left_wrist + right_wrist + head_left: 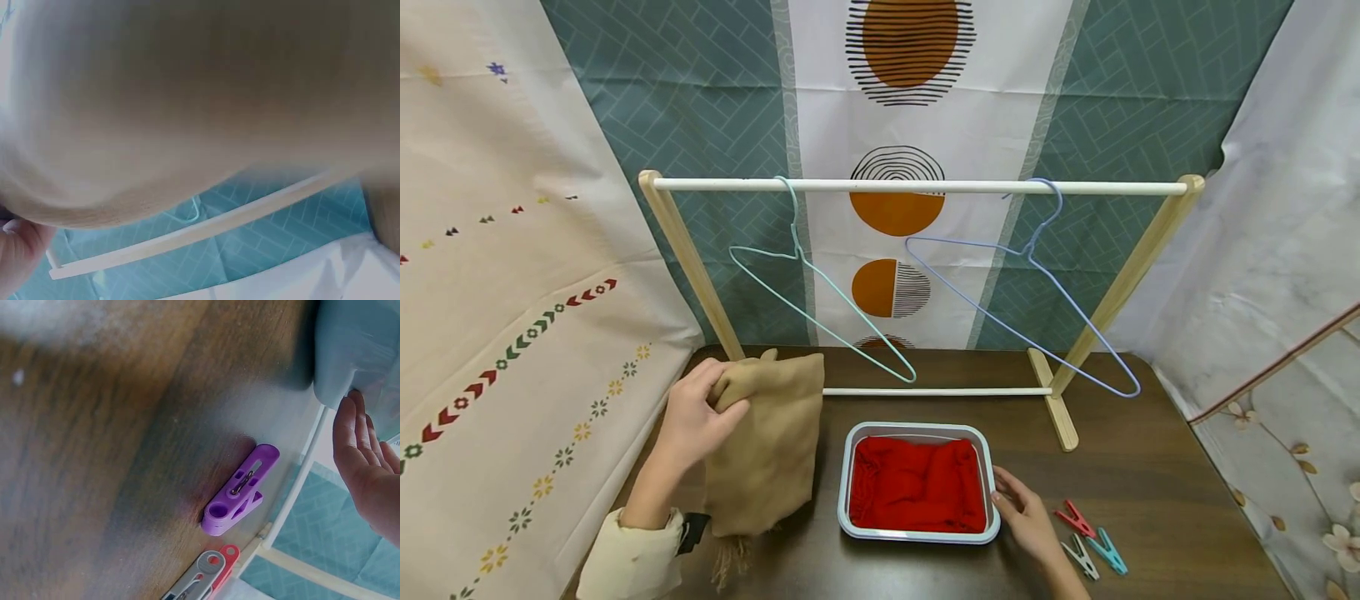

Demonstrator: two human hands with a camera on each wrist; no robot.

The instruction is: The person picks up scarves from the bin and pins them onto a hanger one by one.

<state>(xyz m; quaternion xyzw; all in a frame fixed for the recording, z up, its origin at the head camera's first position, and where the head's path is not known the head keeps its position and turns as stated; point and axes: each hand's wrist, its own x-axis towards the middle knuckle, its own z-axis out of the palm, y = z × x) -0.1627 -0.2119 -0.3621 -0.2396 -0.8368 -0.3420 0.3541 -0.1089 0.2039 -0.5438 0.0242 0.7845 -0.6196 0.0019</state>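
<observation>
My left hand (696, 417) grips the top of a tan, folded, fringed scarf (775, 450), which hangs down over the left side of the table. The scarf's tan cloth (156, 112) fills much of the left wrist view, blurred. A grey plastic tray (917, 537) stands at the middle front with a folded red cloth (917, 487) inside. Against the tray's right wall rest the fingertips of my right hand (1028, 521). In the right wrist view that hand (369, 456) has its fingers extended, touching the tray's outside.
Behind the tray stands a wood-and-white drying rack (925, 186). A mint hanger (820, 325) and a lavender hanger (1022, 333) hang from its bar. Red (1076, 518), teal (1107, 551) and grey (1081, 557) clothespins lie at the right. The right wrist view has a purple clothespin (237, 490).
</observation>
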